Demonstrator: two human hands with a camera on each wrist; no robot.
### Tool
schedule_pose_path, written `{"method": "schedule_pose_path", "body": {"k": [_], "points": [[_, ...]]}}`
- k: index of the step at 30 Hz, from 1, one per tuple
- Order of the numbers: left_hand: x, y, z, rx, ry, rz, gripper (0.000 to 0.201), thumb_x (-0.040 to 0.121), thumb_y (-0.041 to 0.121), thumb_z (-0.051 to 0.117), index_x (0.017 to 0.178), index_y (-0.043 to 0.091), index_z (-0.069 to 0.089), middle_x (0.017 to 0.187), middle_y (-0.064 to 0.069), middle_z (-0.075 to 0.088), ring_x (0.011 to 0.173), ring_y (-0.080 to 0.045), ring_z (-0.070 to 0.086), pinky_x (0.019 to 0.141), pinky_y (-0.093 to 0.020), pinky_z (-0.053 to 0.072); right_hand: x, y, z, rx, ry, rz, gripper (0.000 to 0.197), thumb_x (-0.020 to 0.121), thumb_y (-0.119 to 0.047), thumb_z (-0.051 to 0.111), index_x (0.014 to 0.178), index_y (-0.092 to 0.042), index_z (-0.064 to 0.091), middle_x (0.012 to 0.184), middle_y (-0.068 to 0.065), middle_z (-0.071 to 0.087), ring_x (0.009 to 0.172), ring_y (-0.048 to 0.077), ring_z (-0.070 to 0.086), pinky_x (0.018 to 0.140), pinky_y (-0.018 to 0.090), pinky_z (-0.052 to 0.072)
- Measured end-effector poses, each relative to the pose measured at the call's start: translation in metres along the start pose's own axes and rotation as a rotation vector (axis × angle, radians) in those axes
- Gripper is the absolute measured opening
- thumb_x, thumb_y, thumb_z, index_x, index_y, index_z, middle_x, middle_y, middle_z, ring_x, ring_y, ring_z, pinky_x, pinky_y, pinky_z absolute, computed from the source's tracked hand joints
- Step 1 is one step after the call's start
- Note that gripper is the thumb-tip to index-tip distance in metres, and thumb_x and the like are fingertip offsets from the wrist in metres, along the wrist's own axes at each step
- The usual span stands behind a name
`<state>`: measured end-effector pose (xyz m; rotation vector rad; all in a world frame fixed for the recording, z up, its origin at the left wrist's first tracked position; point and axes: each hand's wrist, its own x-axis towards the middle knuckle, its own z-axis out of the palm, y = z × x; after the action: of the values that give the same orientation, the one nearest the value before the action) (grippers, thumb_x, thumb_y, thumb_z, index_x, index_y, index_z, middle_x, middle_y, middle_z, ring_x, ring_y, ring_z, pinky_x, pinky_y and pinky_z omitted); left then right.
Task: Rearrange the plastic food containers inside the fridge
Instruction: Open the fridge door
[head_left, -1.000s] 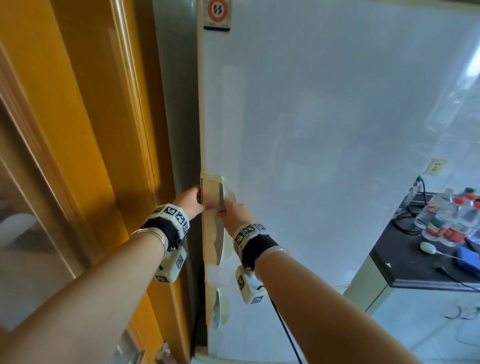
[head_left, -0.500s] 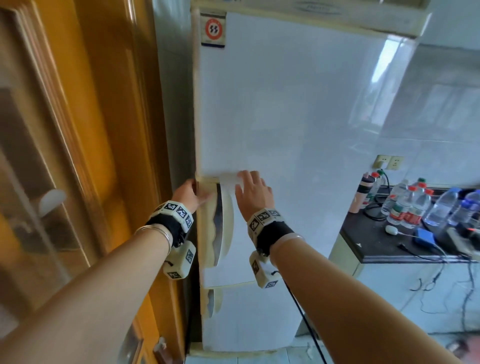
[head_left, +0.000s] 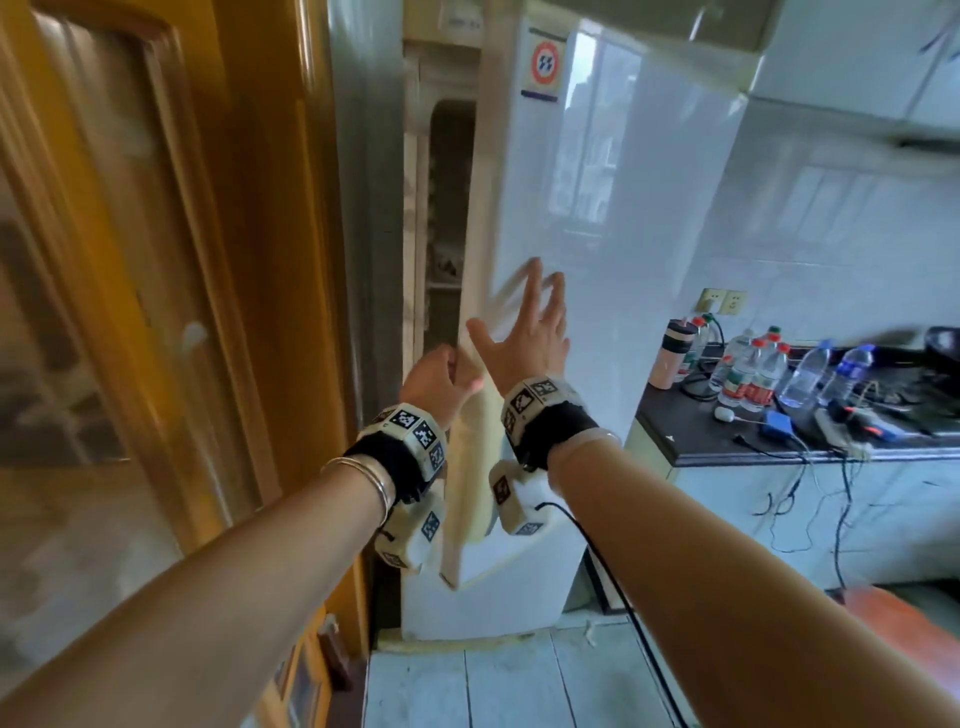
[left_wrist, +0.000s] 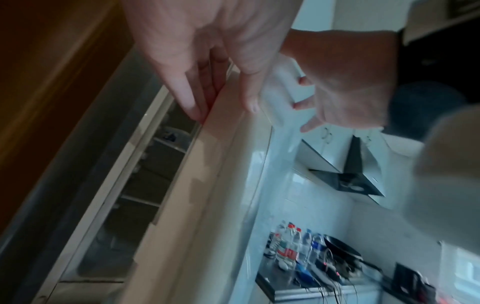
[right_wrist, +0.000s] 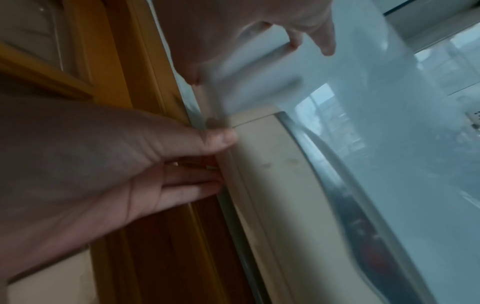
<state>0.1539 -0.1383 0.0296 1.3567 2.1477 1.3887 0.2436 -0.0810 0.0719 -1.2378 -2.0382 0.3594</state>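
**Two hands at the edge of a fridge door standing ajar**

Two hands meet at the cream handle (head_left: 470, 467) along the left edge of the white fridge door (head_left: 623, 260), mid-frame in the head view. The door stands slightly ajar: a narrow dark gap (head_left: 449, 218) runs between its edge and the fridge cabinet, and through it a few shelves (left_wrist: 166, 144) show dimly. What sits on them is too dark and blurred to name, so no plastic food containers can be made out; whether they lie behind the door cannot be told. An orange-brown wooden door (head_left: 156, 260) fills the left of the frame, close beside the fridge, so room on that side is tight. To the right lies open floor, then one dark countertop (head_left: 727, 441) in the right middle, carrying several water bottles (head_left: 753, 369), roughly seven, and cables.

The left hand (head_left: 434, 382) grips the door edge: its fingers (left_wrist: 192, 98) curl behind the edge while the thumb (right_wrist: 218, 137) presses the front of the handle. The right hand (head_left: 524, 338) is spread, fingers straight and apart, against or just off the door's front face, gripping nothing; blur hides whether it touches.
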Motion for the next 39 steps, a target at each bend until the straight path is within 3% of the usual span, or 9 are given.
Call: {"method": "schedule_pose_path", "body": {"k": [4,9,15,23,27,31,34,36,39], "points": [[-0.028,0.015,0.004,0.02,-0.108,0.077,0.029,0.081,0.021,0.069,0.106,0.01,0.06,0.101,-0.003,0.07,0.094,-0.018,0.066,0.091,-0.031,0.053,-0.018,0.007,-0.027,0.001,0.054,0.043,0.107,0.079,-0.056,0.059,0.148,-0.03,-0.018,0.16,0.007,-0.01,0.148,0.03,0.006,0.115,0.056,0.022],[-0.044,0.032,0.002,0.18,-0.202,0.11,0.026,0.082,0.028,0.065,0.105,0.016,0.066,0.104,0.0,0.072,0.096,-0.017,0.066,0.086,-0.025,0.05,-0.038,0.022,-0.058,-0.036,0.095,-0.013,0.107,0.078,-0.047,0.061,0.149,-0.026,-0.015,0.16,0.007,-0.004,0.147,0.03,0.015,0.114,0.054,0.028],[-0.07,0.055,0.024,0.405,-0.245,0.085,0.035,0.092,0.02,0.05,0.126,0.017,0.058,0.129,-0.005,0.063,0.117,-0.023,0.059,0.105,-0.035,0.044,-0.067,0.054,-0.106,0.022,0.031,0.01,0.104,0.081,-0.035,0.06,0.149,-0.026,-0.018,0.161,0.0,-0.008,0.146,0.03,0.017,0.107,0.045,0.037],[-0.109,0.094,0.095,0.625,-0.339,0.049,0.046,0.099,0.026,0.036,0.145,0.018,0.036,0.153,-0.01,0.036,0.139,-0.029,0.037,0.114,-0.038,0.031,-0.108,0.142,-0.19,0.184,0.106,0.143,0.088,0.081,-0.027,0.054,0.15,-0.029,-0.001,0.159,-0.002,0.015,0.138,0.022,0.037,0.1,0.042,0.042],[-0.124,0.114,0.131,0.603,-0.381,0.06,0.044,0.099,0.022,0.037,0.142,0.012,0.041,0.15,-0.012,0.039,0.138,-0.029,0.038,0.114,-0.038,0.03,-0.119,0.19,-0.226,0.161,0.16,0.236,0.071,0.087,-0.032,0.047,0.149,-0.021,0.014,0.151,0.004,0.035,0.131,0.026,0.045,0.104,0.043,0.043],[-0.135,0.129,0.157,0.576,-0.37,0.104,0.042,0.098,0.021,0.039,0.138,0.01,0.046,0.145,-0.012,0.046,0.134,-0.029,0.044,0.113,-0.038,0.035,-0.122,0.235,-0.265,0.022,0.186,0.276,0.058,0.098,-0.027,0.037,0.15,-0.012,0.015,0.152,0.009,0.034,0.131,0.028,0.046,0.104,0.034,0.039],[-0.141,0.137,0.17,0.599,-0.364,0.145,0.041,0.098,0.019,0.039,0.136,0.01,0.048,0.144,-0.012,0.047,0.132,-0.029,0.044,0.111,-0.036,0.036,-0.117,0.262,-0.286,-0.03,0.206,0.358,0.054,0.1,-0.025,0.034,0.15,-0.012,0.018,0.152,0.009,0.036,0.133,0.027,0.045,0.105,0.034,0.038],[-0.143,0.14,0.175,0.598,-0.379,0.145,0.041,0.098,0.019,0.039,0.136,0.009,0.048,0.144,-0.013,0.047,0.132,-0.03,0.045,0.11,-0.035,0.036,-0.113,0.274,-0.297,-0.094,0.235,0.387,0.05,0.1,-0.015,0.034,0.148,-0.006,0.023,0.148,0.013,0.04,0.129,0.03,0.047,0.104,0.036,0.04],[-0.142,0.138,0.178,0.592,-0.377,0.137,0.04,0.097,0.019,0.041,0.135,0.01,0.05,0.141,-0.014,0.051,0.129,-0.031,0.048,0.106,-0.035,0.039,-0.108,0.286,-0.308,-0.189,0.229,0.409,0.051,0.098,-0.002,0.03,0.148,0.001,0.019,0.152,0.014,0.032,0.133,0.029,0.042,0.108,0.034,0.036]]}}
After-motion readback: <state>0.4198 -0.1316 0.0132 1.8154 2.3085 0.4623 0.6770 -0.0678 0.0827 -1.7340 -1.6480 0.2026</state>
